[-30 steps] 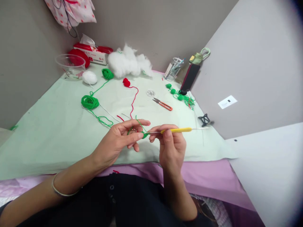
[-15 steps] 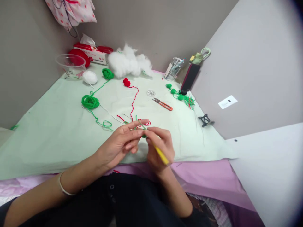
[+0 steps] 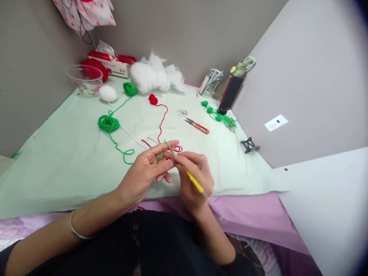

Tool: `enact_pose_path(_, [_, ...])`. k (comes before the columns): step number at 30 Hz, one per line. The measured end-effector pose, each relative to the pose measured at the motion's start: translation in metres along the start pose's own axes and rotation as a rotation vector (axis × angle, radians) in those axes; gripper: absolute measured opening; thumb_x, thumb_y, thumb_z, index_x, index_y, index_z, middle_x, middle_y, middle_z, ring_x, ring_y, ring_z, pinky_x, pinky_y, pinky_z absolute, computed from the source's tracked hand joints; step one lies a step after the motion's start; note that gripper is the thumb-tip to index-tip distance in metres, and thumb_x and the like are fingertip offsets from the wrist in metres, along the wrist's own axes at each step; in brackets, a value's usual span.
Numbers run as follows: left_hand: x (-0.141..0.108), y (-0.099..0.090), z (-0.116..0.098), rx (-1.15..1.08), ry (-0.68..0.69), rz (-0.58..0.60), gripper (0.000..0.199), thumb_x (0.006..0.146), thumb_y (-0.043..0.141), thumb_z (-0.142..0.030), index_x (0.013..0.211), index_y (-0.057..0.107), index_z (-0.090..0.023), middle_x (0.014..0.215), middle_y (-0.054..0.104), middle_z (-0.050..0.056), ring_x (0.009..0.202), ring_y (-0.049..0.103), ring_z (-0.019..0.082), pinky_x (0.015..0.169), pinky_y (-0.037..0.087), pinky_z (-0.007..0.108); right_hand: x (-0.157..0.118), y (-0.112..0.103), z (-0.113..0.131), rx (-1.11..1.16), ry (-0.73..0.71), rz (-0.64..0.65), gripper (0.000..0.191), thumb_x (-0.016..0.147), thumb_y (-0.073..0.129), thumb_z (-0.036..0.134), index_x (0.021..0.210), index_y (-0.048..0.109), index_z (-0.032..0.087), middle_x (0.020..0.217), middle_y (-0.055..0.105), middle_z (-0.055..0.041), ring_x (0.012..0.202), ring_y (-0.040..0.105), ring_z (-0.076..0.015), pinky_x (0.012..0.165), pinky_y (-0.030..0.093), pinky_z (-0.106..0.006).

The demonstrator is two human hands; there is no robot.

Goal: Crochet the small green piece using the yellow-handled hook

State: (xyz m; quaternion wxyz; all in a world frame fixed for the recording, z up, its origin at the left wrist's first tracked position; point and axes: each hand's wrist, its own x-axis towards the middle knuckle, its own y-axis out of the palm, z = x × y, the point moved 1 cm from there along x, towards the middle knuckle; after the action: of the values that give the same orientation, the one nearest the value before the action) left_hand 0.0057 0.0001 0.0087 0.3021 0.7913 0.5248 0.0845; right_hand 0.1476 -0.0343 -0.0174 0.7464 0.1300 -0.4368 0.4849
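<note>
My right hand is closed round a crochet hook with a yellow handle; the hook's tip is hidden at the fingertips. My left hand pinches with thumb and middle finger beside it, its index finger stretched out. Green yarn runs over that index finger down to where both hands meet. Any worked piece there is covered by the fingers. Just beyond the hands lie loops of red yarn, joined by a strand to a small red ball.
Green yarn bundles, a white yarn ball and a clear tub stand left. White stuffing lies at the back. Orange thread snips, small green crocheted balls, a cup and a phone are right.
The hook has tilted slightly and the right hand has shifted a little right. The small green piece seen between the fingers before is now hidden. The green yarn over the left index finger shows more.
</note>
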Motion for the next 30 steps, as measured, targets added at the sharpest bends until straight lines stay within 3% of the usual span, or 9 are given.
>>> enact_pose_path(2, [0.002,-0.002,0.000,-0.073,-0.100,0.050,0.034,0.084,0.085,-0.023,0.117,0.082,-0.019,0.066,0.051,-0.007,0.046,0.029,0.001,0.049,0.047,0.015,0.000,-0.002,0.000,-0.039,-0.077,-0.010,0.030,0.096,0.068,0.012,0.117,0.078,0.032,0.107,0.077,-0.0064,0.097,0.074,-0.0202,0.078,0.063,-0.037])
enact_pose_path(3, [0.004,-0.003,-0.001,-0.105,-0.141,0.072,0.030,0.084,0.084,-0.022,0.113,0.083,-0.017,0.062,0.046,-0.008,0.046,0.024,0.001,0.047,0.044,0.013,0.002,-0.004,-0.001,-0.002,-0.041,-0.021,0.028,0.097,0.066,0.013,0.116,0.078,0.031,0.104,0.077,-0.0060,0.093,0.073,-0.0196,0.077,0.062,-0.037])
enact_pose_path(6, [0.006,-0.008,-0.005,-0.142,-0.136,0.081,0.024,0.083,0.083,-0.019,0.107,0.085,-0.015,0.062,0.043,-0.008,0.048,0.019,0.001,0.045,0.039,0.011,0.009,-0.008,-0.003,0.245,0.253,-0.075,0.020,0.103,0.058,0.022,0.105,0.077,0.026,0.090,0.075,-0.0035,0.074,0.069,-0.0153,0.068,0.059,-0.034])
enact_pose_path(8, [0.006,-0.008,-0.007,-0.104,-0.098,0.084,0.028,0.084,0.082,-0.019,0.112,0.084,-0.021,0.071,0.053,-0.005,0.048,0.024,0.000,0.049,0.045,0.013,0.012,-0.009,-0.003,0.401,0.395,-0.076,0.020,0.104,0.058,0.030,0.099,0.077,0.025,0.087,0.073,-0.0028,0.067,0.065,-0.0136,0.063,0.057,-0.031])
enact_pose_path(12, [0.002,-0.005,-0.006,0.046,-0.025,0.082,0.036,0.083,0.084,-0.020,0.118,0.083,-0.028,0.096,0.067,0.000,0.059,0.042,0.004,0.064,0.056,0.021,0.011,-0.006,-0.004,0.457,0.430,0.031,0.015,0.100,0.065,0.032,0.100,0.079,0.026,0.094,0.077,-0.0037,0.077,0.067,-0.0150,0.070,0.058,-0.031])
enact_pose_path(16, [0.001,-0.005,-0.005,0.154,0.027,0.028,0.035,0.082,0.084,-0.024,0.117,0.083,-0.026,0.096,0.066,0.003,0.075,0.054,0.011,0.068,0.057,0.023,0.010,-0.006,-0.008,0.540,0.531,0.008,0.018,0.101,0.064,0.036,0.100,0.077,0.025,0.087,0.076,-0.0021,0.071,0.066,-0.0131,0.068,0.056,-0.029])
enact_pose_path(20, [0.001,-0.008,-0.006,0.191,0.056,0.030,0.036,0.082,0.084,-0.027,0.118,0.083,-0.026,0.090,0.062,0.001,0.075,0.055,0.012,0.066,0.056,0.023,0.011,-0.008,-0.008,0.588,0.573,-0.004,0.022,0.102,0.062,0.041,0.096,0.073,0.023,0.085,0.076,-0.0017,0.066,0.065,-0.0126,0.063,0.055,-0.028])
enact_pose_path(24, [-0.002,-0.009,-0.008,0.266,0.104,0.035,0.036,0.084,0.083,-0.027,0.120,0.082,-0.027,0.087,0.063,0.000,0.072,0.058,0.011,0.067,0.056,0.024,0.012,-0.014,0.001,0.436,0.458,0.034,0.019,0.106,0.055,0.032,0.101,0.072,0.025,0.091,0.078,-0.0021,0.071,0.070,-0.0138,0.069,0.060,-0.031])
enact_pose_path(30, [-0.006,-0.004,-0.008,0.469,0.261,-0.150,0.039,0.081,0.081,-0.014,0.119,0.082,-0.024,0.082,0.060,-0.003,0.068,0.054,0.008,0.069,0.052,0.020,0.002,-0.011,0.009,-0.032,-0.090,0.132,0.029,0.102,0.054,0.016,0.124,0.068,0.027,0.103,0.081,-0.0069,0.092,0.077,-0.0207,0.076,0.064,-0.036])
